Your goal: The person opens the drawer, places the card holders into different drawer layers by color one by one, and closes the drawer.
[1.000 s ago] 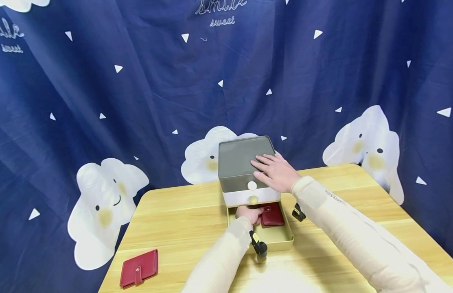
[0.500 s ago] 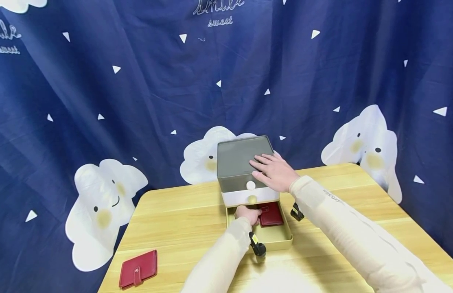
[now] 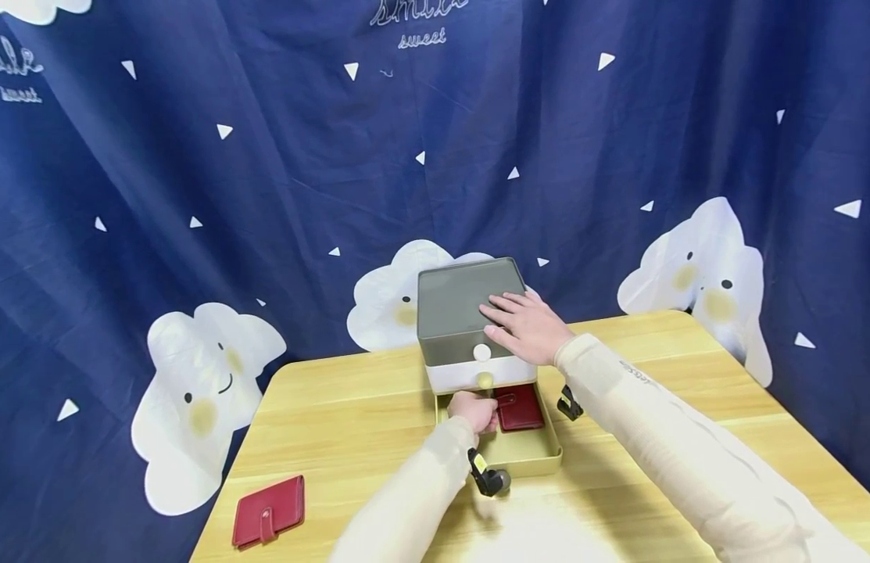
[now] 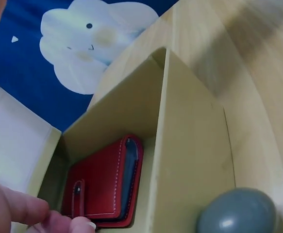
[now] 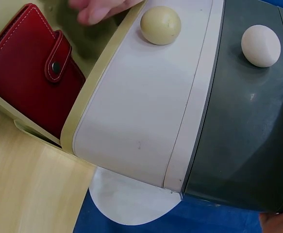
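Note:
A small drawer box (image 3: 470,301) with a dark grey top tier and a white middle tier stands on the table. Its beige bottom drawer (image 3: 526,469) is pulled out. A red wallet (image 3: 520,410) with a snap strap lies inside, toward the drawer's right side. My left hand (image 3: 473,412) is in the drawer beside the wallet, fingers loosely bent and holding nothing; the right wrist view shows its fingertips (image 5: 93,13) apart from the wallet. My right hand (image 3: 524,324) rests on the box's top with fingers spread.
A second red wallet (image 3: 269,512) lies on the wooden table (image 3: 350,438) at front left. Round knobs show on the tiers: white (image 5: 261,46), yellowish (image 5: 160,25) and grey (image 4: 238,213). A blue cloud-print curtain (image 3: 301,156) hangs behind the table.
My left wrist has turned and shifted slightly left, and its fingers have drawn back a little from the wallet. My right hand stays on the box.

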The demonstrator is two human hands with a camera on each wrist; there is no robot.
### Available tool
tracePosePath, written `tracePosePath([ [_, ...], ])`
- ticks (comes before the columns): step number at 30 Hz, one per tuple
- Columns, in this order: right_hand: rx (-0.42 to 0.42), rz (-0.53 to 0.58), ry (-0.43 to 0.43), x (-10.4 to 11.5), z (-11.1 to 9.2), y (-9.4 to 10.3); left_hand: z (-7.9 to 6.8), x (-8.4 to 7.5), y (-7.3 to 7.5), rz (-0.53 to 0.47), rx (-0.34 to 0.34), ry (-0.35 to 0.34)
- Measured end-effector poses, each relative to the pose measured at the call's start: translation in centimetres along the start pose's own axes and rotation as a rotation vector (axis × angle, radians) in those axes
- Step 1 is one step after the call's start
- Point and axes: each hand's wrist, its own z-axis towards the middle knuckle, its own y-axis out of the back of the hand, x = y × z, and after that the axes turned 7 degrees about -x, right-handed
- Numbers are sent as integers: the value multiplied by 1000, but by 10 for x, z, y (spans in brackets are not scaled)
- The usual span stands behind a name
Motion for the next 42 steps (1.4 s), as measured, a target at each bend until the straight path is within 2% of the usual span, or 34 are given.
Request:
tracePosePath([
  [3, 3, -8, -3, -1, 0, 0, -4, -1, 7, -21, 40, -23],
  [11, 13, -3, -8, 0, 0, 1, -14, -3, 34, 88, 44, -148],
  [17, 9, 4, -3, -1, 1, 1, -26, -7, 55, 65, 65, -197],
  [26, -6, 1, 14, -4, 2, -3, -37, -5, 85, 62, 115, -215],
  [34, 7, 4, 13, -2, 2, 1, -41, -1, 114, 90, 88, -259],
  [42, 22, 5, 5, -3, 2, 1, -37, -5, 137, 113, 52, -263],
])
